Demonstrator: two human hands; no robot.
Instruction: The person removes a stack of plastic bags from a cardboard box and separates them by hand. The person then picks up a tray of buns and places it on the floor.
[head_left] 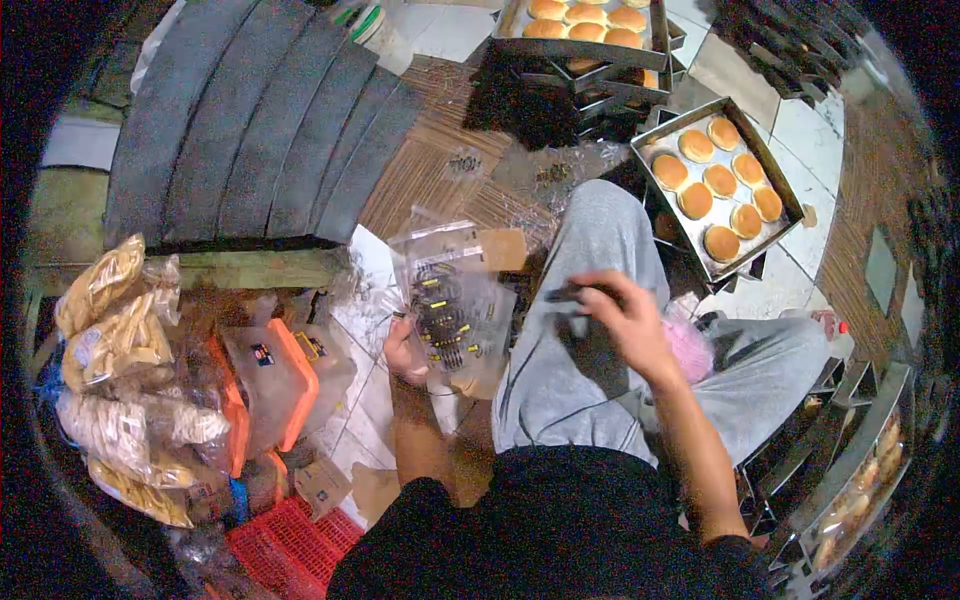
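Note:
My left hand is closed on the edge of a stack of clear plastic bags with black and yellow print, held beside my left knee. Over my lap, my right hand is blurred by movement, its fingers curled and drawn together. A small dark shape shows at its fingertips; I cannot tell what it is. Behind the right wrist, a pink bundle rests on my grey trousers. Beyond my knees, a metal tray holds several round golden buns.
More trays of buns are stacked at the top. Bagged bread, clear boxes with orange rims and a red basket stand at left. Dark grey ridged panels fill the upper left. Another tray stands at lower right.

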